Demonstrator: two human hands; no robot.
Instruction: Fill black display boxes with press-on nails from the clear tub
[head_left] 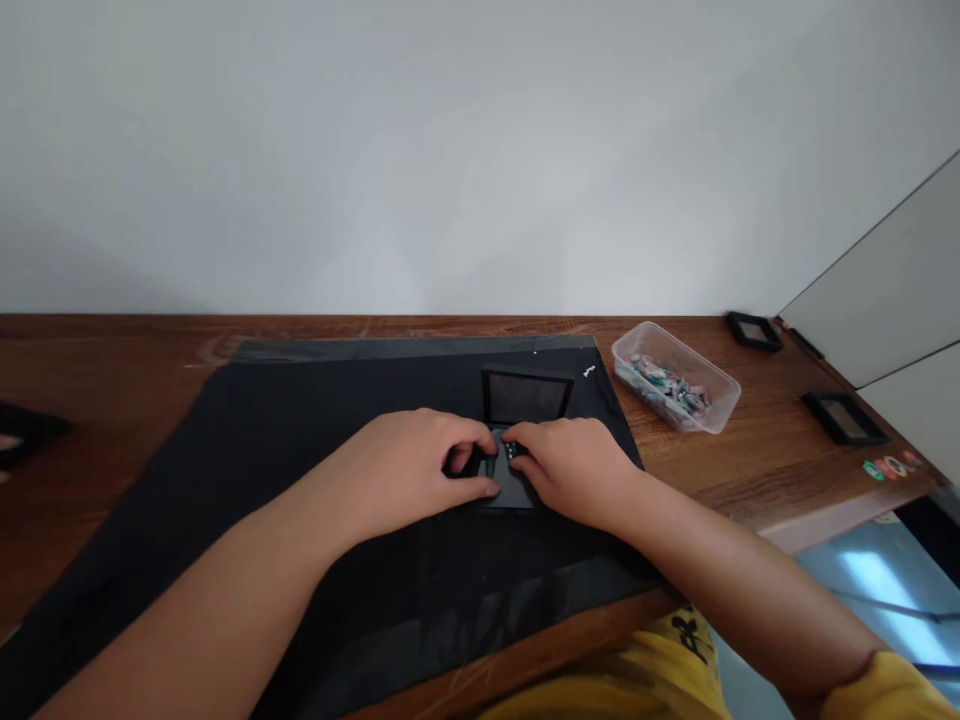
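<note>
Pinching a small dark case [508, 478] — both hands [499, 462].

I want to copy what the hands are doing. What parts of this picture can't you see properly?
- Head view: the small dark piece on the black mat is mostly covered by the left hand and right hand.
- The bits in the clear tub are too small to tell.
- A dark thing is cut off by the left edge.

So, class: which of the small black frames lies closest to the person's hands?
The black frame on the dark mat, just beyond the fingertips; the other two sit on bare wood, far right.
</note>
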